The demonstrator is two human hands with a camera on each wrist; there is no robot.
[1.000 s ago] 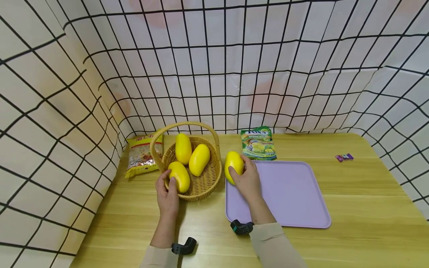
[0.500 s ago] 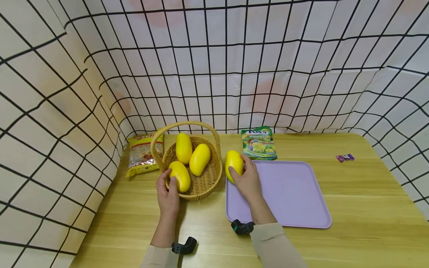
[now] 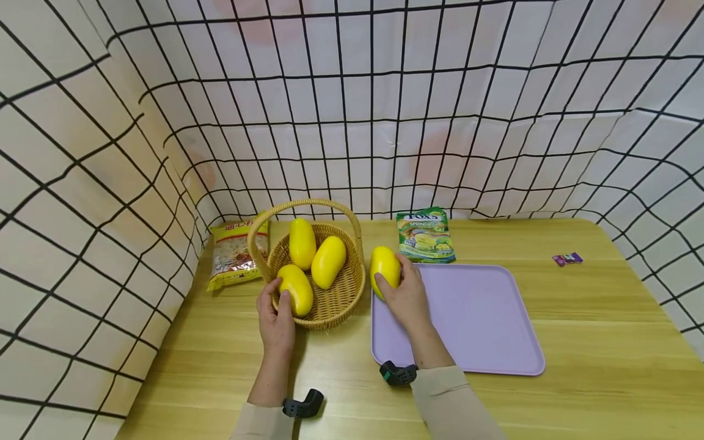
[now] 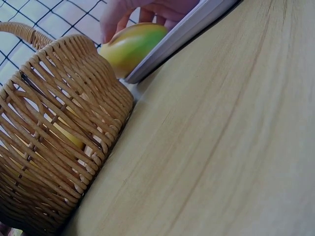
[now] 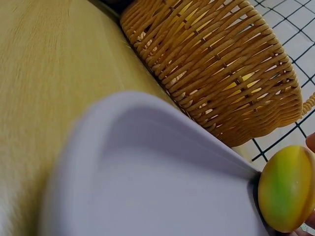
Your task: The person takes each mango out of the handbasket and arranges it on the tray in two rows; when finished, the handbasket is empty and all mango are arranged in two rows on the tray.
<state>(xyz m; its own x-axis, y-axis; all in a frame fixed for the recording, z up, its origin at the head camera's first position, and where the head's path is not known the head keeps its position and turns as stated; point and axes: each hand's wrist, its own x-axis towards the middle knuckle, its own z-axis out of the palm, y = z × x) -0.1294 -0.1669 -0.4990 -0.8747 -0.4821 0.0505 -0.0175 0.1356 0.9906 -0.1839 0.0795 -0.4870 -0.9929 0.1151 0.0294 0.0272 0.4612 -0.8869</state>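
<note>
In the head view, my left hand [image 3: 277, 327] is at the near left rim of a wicker basket [image 3: 335, 308], its thumb and fingertips on a yellow mango [image 3: 297, 290] inside. Two more mangoes lie farther back in the basket. My right hand [image 3: 407, 296] grips another mango [image 3: 384, 272] between thumb and fingers, over the far left corner of a lilac tray [image 3: 473, 324]. The left wrist view shows that gripped mango [image 4: 135, 46] with a green patch, just above the tray edge. The basket wall [image 5: 216, 69] hides most of its contents in the right wrist view.
A yellow snack bag [image 3: 236, 253] lies left of the basket, under its handle side. Behind the tray sits a green candy packet [image 3: 425, 235]. A small purple wrapped candy [image 3: 567, 259] is at the far right. Grid-patterned cloth walls [image 3: 374, 122] enclose the table's back and sides.
</note>
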